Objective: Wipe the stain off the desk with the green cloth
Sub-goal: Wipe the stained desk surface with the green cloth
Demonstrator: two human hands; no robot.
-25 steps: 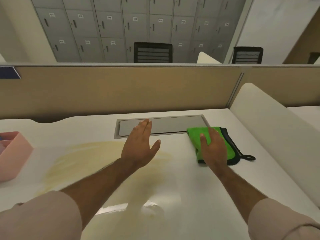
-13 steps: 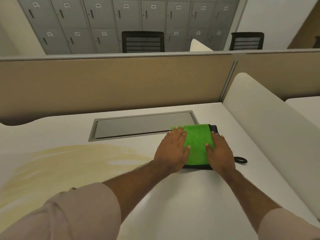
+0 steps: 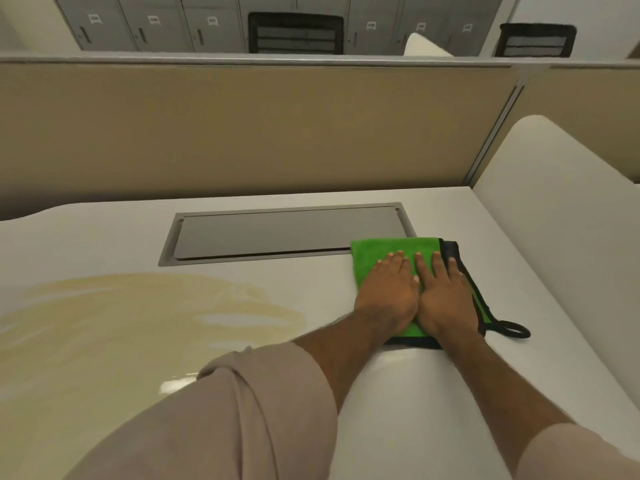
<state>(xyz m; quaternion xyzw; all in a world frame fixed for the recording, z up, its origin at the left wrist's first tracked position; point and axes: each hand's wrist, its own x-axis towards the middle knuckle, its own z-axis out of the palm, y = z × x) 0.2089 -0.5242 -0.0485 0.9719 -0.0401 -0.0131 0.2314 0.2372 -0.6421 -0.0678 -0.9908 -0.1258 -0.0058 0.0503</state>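
A folded green cloth (image 3: pixel 374 254) with a black edge and a black hanging loop lies flat on the white desk (image 3: pixel 519 306), right of centre, its far corner over the grey cable hatch. My left hand (image 3: pixel 388 292) and my right hand (image 3: pixel 445 292) rest palm-down on the cloth, side by side and touching, fingers stretched out flat. A broad yellowish stain (image 3: pixel 138 317) spreads across the desk to the left of the cloth, apart from it.
A grey cable hatch (image 3: pixel 277 233) is set into the desk behind the stain. A beige partition (image 3: pixel 242 133) closes the far edge, and a white rounded divider (image 3: pixel 561 209) rises along the right side. Lockers and black chair backs stand beyond.
My left hand moved right from above the stain onto the cloth, closing up against my right hand. The view shifted right; the pink box left sight.
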